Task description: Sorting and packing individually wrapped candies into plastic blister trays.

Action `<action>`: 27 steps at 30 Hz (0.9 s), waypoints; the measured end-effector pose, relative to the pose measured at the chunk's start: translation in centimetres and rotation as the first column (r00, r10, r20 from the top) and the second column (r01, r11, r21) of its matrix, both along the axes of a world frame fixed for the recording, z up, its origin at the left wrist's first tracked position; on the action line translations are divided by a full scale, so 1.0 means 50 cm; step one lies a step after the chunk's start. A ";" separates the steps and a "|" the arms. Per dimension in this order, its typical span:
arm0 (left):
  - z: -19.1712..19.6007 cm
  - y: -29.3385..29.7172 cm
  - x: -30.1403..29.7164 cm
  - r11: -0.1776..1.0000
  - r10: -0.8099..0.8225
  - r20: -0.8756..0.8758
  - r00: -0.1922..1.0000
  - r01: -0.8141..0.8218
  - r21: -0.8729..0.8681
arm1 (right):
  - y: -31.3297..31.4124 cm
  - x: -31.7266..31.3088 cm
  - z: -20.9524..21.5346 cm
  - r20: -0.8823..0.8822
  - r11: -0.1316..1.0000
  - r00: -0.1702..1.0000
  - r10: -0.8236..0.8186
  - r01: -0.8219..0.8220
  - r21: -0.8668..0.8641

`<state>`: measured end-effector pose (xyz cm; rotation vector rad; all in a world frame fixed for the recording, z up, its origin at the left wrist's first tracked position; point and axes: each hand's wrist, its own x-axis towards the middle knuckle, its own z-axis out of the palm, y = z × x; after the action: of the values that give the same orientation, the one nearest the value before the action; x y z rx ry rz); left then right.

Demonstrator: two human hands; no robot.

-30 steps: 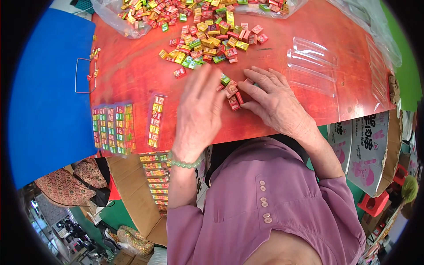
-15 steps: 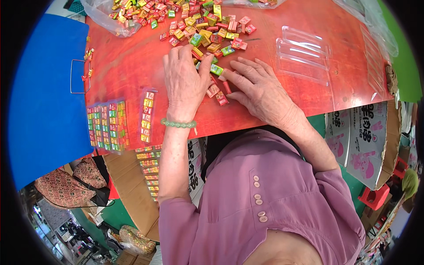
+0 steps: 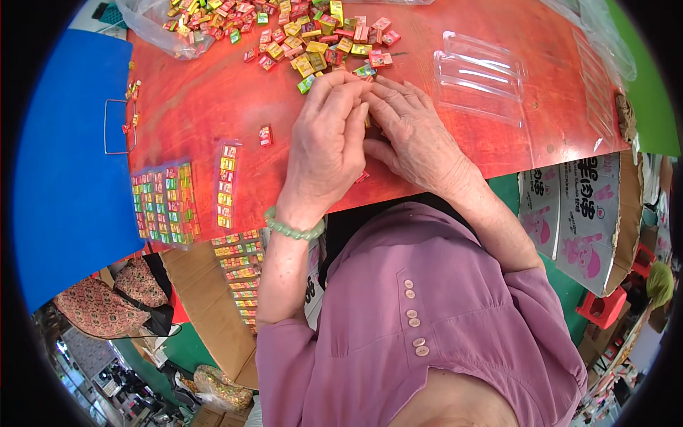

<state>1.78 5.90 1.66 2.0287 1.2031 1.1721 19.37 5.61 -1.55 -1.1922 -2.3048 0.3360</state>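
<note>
My left hand [image 3: 326, 146] and my right hand [image 3: 416, 135] lie close together, palms down, on the red table [image 3: 192, 107], with fingertips meeting just below a pile of small colourful candy boxes [image 3: 313, 35]. Both hands are cupped over a few of these boxes. A yellowish one shows between the hands and a red one [image 3: 363, 176] peeks out under my left palm; the others are hidden. A green bead bracelet [image 3: 292, 229] sits on my left wrist.
Clear empty plastic trays [image 3: 480, 75] lie right of my hands. A filled strip [image 3: 226, 185] and filled trays [image 3: 163, 203] sit at the left table edge, and a lone red box [image 3: 265, 135] lies nearby. A blue surface [image 3: 64, 178] is at left, a cardboard carton [image 3: 590, 213] at right.
My hands have slid together toward the candy pile and closed up side by side. The loose boxes seen under them earlier are now covered.
</note>
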 end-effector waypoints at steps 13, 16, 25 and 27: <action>-0.018 -0.171 -0.064 0.964 0.251 -0.444 0.860 -0.263 0.036 | -0.007 0.022 0.021 -0.115 0.991 0.985 0.130 -0.124 0.057; -0.029 -0.153 -0.061 0.957 0.290 -0.380 0.879 -0.279 0.084 | -0.014 0.023 0.029 -0.123 0.987 0.980 0.159 -0.155 0.043; -0.042 -0.096 -0.066 0.958 0.286 -0.379 0.880 -0.248 0.147 | -0.050 0.038 0.065 -0.273 0.999 0.962 -0.026 0.013 -0.048; -0.043 -0.097 -0.066 0.958 0.283 -0.387 0.878 -0.244 0.148 | -0.061 0.036 0.088 -0.381 0.953 0.910 -0.166 0.048 -0.299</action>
<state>-1.51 1.07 -0.51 2.3104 1.7002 0.9639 21.17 2.56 2.85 -1.2426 -1.8659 0.8145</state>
